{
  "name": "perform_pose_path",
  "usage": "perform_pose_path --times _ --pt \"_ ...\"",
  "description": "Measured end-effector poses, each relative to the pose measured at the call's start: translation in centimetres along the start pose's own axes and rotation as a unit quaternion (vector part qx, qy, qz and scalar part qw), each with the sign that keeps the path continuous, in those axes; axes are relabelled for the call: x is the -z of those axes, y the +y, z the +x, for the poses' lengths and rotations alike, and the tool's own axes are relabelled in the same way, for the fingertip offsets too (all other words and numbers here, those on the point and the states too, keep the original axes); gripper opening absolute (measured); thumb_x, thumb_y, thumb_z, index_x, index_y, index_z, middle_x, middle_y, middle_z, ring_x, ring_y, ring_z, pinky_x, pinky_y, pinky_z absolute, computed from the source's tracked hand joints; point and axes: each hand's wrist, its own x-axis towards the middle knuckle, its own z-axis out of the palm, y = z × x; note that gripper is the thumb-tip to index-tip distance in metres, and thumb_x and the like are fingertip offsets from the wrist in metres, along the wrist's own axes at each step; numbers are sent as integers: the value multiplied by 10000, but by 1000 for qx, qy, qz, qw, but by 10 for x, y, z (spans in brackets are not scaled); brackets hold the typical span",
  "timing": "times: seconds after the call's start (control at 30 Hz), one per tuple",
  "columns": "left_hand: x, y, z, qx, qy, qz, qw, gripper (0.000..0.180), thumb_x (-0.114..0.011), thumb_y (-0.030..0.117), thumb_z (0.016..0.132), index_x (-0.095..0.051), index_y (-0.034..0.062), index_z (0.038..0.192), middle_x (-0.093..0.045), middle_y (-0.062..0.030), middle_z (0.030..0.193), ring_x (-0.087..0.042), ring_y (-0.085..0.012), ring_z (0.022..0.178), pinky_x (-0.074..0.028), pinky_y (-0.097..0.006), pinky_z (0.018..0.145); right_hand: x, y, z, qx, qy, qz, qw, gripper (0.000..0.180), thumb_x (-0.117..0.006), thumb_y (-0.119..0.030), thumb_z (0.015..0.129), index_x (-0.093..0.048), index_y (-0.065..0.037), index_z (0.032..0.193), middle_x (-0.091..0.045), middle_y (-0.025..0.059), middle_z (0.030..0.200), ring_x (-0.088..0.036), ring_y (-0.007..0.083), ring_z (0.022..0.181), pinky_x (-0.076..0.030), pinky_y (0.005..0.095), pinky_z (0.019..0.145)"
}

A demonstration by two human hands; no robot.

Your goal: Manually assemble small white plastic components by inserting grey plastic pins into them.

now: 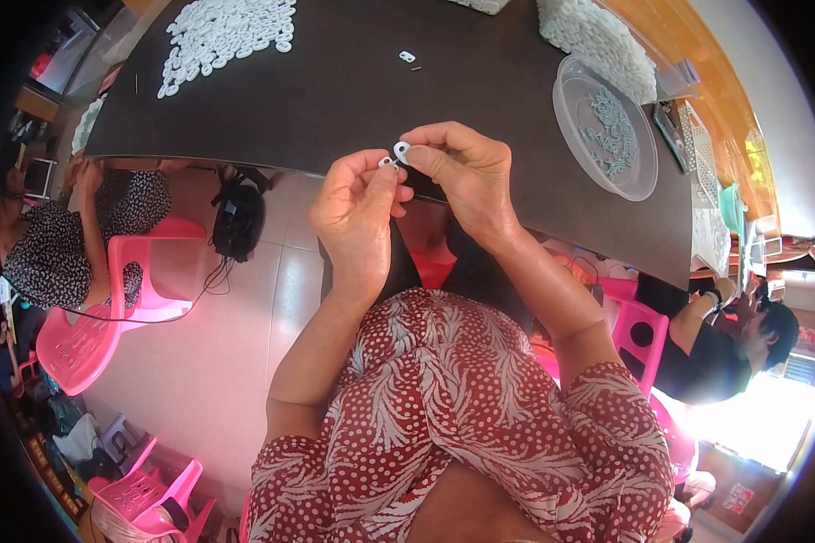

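Both my hands are raised over the near edge of a dark table (353, 90). My left hand (358, 213) pinches a small white plastic part (388, 163) between thumb and fingertips. My right hand (462, 176) pinches a second small white ring-shaped part (402, 149), held right against the first one. The two pieces touch between my fingertips. My red patterned sleeves fill the lower middle of the view.
A heap of white rings (226, 32) lies at the table's far left. Another white heap (598, 41) and a clear round tub (607, 127) of parts stand at the right. One loose part (407, 57) lies mid-table. Pink chairs (109, 308) and seated people flank me.
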Motion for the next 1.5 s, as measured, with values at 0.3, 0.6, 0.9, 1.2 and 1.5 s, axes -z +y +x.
perform_pose_path --times 0.3,0.6,0.9,1.2,1.5 --pt "-2 1 -1 1 0 6 1000 134 -552 -16 877 -569 -38 1007 -612 -52 799 -589 -84 660 -456 -186 549 -5 3 -5 84 18 -101 991 107 -603 23 796 -654 26 890 -600 70 782 -586 121 726 -470 247 647" --pt "-1 -2 -1 3 -24 2 1000 174 -544 -20 882 -557 -45 1054 -621 -60 813 -590 -87 664 -462 -187 554 -3 6 -6 101 8 -149 984 136 -585 39 781 -655 15 895 -585 83 761 -562 162 702 -459 274 629" --pt "4 -2 2 -6 -16 -32 999 192 -552 20 887 -567 -86 1045 -636 -104 801 -611 -134 636 -509 -239 528 -1 -2 -13 141 -53 -242 958 258 -617 27 781 -643 -8 1035 -596 61 904 -548 106 750 -459 232 625" --pt "-1 6 0 40 15 -60 997 164 -531 -15 882 -578 -83 1024 -622 -89 789 -585 -122 630 -495 -237 585 -3 3 -10 306 -4 -327 894 277 -670 4 665 -652 -4 942 -605 96 845 -550 251 774 -469 348 660" --pt "8 1 0 1 -7 -5 1000 127 -565 -4 869 -611 -72 966 -626 -93 813 -589 -125 657 -501 -238 564 -3 6 -12 263 -8 -281 923 254 -697 -8 662 -649 6 912 -609 93 802 -561 237 755 -465 336 649"
